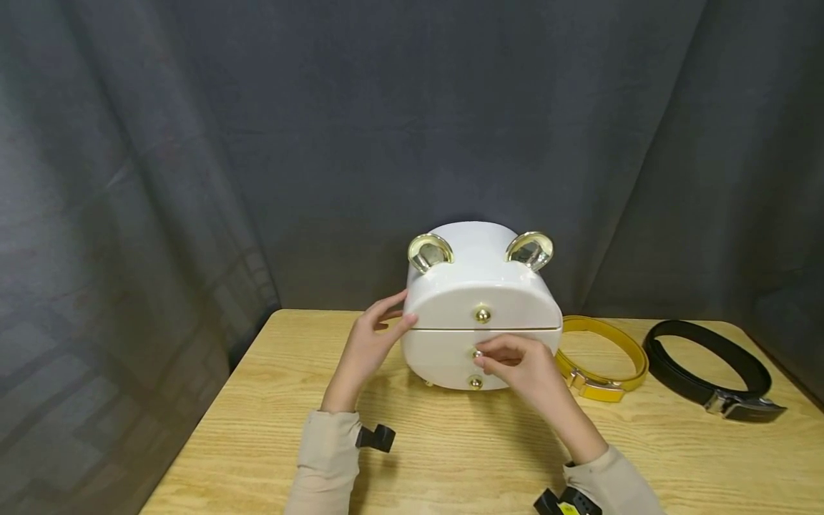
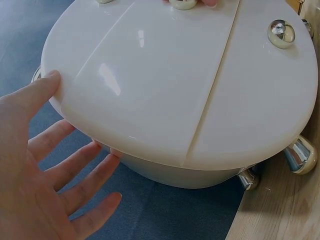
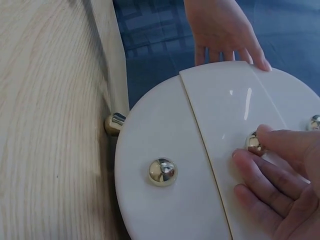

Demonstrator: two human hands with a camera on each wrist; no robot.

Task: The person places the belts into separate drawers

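Observation:
A glossy white jewelry box (image 1: 444,304) with gold ears stands on the table, its rounded front facing me. Three gold knobs run down that front: an upper knob (image 1: 482,314), a middle knob (image 3: 255,144) and a lower knob (image 3: 163,172). The fingers and thumb of my right hand (image 1: 524,365) pinch the middle knob. My left hand (image 1: 367,343) steadies the box's left side, thumb on the front edge and fingers spread along the side, as the left wrist view shows. The drawer fronts look flush with the box.
To the right of the box lies a coiled yellow belt (image 1: 627,347) with a metal buckle. Farther right is a coiled black belt (image 1: 714,345). The wooden table (image 1: 257,429) ends at a dark grey curtain (image 1: 360,143) behind the box.

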